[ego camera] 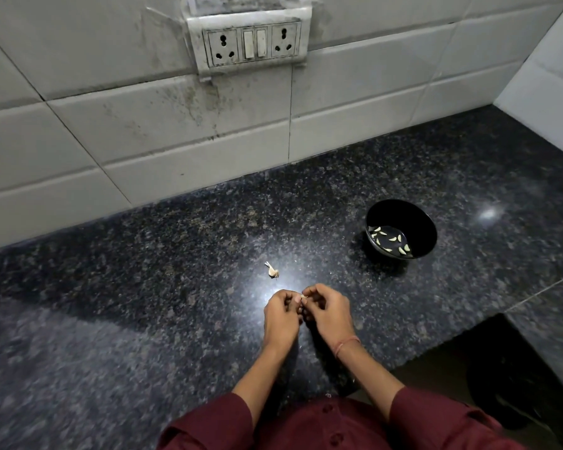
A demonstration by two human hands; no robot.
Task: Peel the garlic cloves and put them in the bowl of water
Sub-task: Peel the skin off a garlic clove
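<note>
Now, peeling is judged to be the step in hand. A dark speckled countertop (143, 303) is spread under and around both hands. A black bowl (420, 222) of water is seen beyond the right hand and off to its right, well apart from it. The left hand (281, 311) and right hand (327, 311) are held close together, fingertips nearly meeting. The fingers of both are curled, and a small garlic clove (304, 297) is pinched between them. How much skin is left on it cannot be told, as it is tiny and mostly hidden. Several peeled cloves (389, 240) are seen lying in the bowl's water, so the task is judged well along. A garlic scrap (272, 271), stem or skin, is seen on the counter just beyond the left hand. Next, any remaining skin is to be pulled off with the fingertips. The clove is then to be carried forward and to the right, over the rim, and dropped into the water, with loose skin kept out of the bowl.
</note>
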